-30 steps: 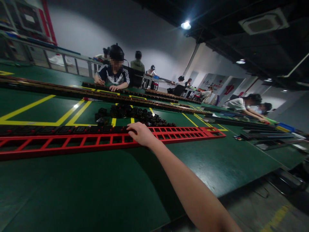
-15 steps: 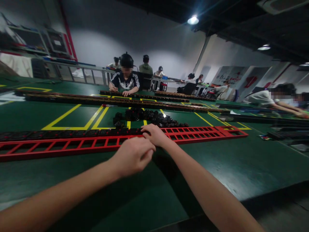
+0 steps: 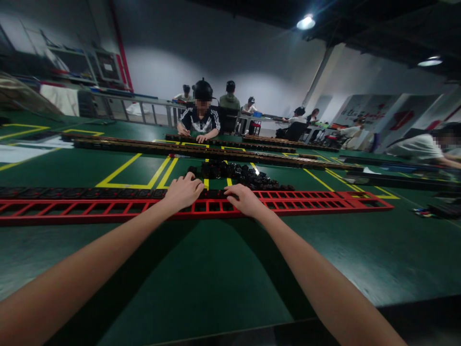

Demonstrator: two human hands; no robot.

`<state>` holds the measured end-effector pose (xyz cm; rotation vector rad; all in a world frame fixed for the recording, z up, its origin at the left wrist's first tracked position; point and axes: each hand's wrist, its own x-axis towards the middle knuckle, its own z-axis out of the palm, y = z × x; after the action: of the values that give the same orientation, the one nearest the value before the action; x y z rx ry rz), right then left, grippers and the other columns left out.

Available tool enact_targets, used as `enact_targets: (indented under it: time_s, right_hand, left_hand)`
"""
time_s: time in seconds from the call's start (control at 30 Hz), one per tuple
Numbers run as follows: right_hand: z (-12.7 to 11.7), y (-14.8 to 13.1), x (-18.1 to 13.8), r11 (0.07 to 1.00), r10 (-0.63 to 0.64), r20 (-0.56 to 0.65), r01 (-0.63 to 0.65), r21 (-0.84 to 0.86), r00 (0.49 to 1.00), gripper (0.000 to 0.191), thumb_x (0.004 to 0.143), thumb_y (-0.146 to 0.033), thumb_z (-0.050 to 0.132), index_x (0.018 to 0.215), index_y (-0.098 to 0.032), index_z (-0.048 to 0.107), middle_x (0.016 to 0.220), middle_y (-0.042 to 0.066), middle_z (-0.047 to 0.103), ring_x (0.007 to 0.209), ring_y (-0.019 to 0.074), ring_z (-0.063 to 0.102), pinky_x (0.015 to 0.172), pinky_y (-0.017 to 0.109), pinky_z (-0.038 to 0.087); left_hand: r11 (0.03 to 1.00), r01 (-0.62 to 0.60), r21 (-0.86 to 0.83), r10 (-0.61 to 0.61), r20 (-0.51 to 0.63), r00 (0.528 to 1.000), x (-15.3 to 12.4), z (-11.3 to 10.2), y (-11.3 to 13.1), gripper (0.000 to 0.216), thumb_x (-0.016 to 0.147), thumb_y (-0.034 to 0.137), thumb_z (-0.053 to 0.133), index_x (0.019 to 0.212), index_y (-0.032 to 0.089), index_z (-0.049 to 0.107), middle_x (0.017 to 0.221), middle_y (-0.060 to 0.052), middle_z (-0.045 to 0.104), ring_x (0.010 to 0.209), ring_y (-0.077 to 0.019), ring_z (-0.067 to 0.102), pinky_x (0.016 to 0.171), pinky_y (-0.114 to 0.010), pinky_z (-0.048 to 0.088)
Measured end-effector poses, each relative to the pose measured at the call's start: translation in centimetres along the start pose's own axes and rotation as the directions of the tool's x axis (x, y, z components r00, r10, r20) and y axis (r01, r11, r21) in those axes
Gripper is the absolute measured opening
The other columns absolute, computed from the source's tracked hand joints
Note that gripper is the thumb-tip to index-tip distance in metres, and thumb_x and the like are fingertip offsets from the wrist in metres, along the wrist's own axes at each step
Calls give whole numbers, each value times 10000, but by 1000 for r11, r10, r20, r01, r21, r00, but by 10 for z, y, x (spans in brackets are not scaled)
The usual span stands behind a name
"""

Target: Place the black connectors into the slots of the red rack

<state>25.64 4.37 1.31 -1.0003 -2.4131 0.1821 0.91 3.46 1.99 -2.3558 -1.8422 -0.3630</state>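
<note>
A long red plastic frame (image 3: 324, 202) with ladder-like openings lies across the green table (image 3: 201, 269). A row of black parts (image 3: 72, 193) fills its far channel from the left up to my hands. My left hand (image 3: 183, 192) rests knuckles-up on that row, fingers curled down; what is under them is hidden. My right hand (image 3: 245, 199) sits just to its right, at the end of the row, with fingers pressed together on the last black part. A loose pile of black parts (image 3: 248, 176) lies right behind the frame, a little beyond both hands.
Yellow lines (image 3: 133, 185) mark the table. Long dark rails (image 3: 173, 149) lie further back, where a person in a dark striped top (image 3: 200, 122) works opposite me. More people sit behind and at the right (image 3: 421, 150). The table's near edge runs along the bottom.
My left arm came into view and its hand moved forward onto the row of black parts. My right hand stayed at the row's end. The view swung left.
</note>
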Motion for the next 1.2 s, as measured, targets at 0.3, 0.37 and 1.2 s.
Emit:
enact_targets:
  time_s: [0.3,0.37,1.2]
  right_hand:
    - [1,2,0,1000,-1,1,1,1,1000,231,903,-152,597,1099,-191,714,1187,103,700,1121,230,627,1015,452,484]
    - [2,3,0,1000,18,-5,-18,-5,1000,274,896,-160,606,1153,-197,692,1180,105,694,1126,232,625,1014,450,483]
    - [-1,-4,-5,996,-86,-62,84,-36,994,395,818,-318,745,1167,-168,637,1077,112,695,984,256,625,897,402,462]
  left_hand:
    - [971,-118,-206,71,-224,972,1,7,-5,356,972,264,442,1285,168,583,1397,-123,496,1207,-299,550,1007,-443,476]
    - [950,-208,-235,123,-331,936,-2,4,0,361,937,181,482,1288,180,569,1378,-108,514,1236,-277,527,1040,-431,468]
    - [832,-392,-393,215,-422,881,-36,13,52,64,990,168,487,1045,198,500,1149,-71,538,950,-196,634,765,-326,557]
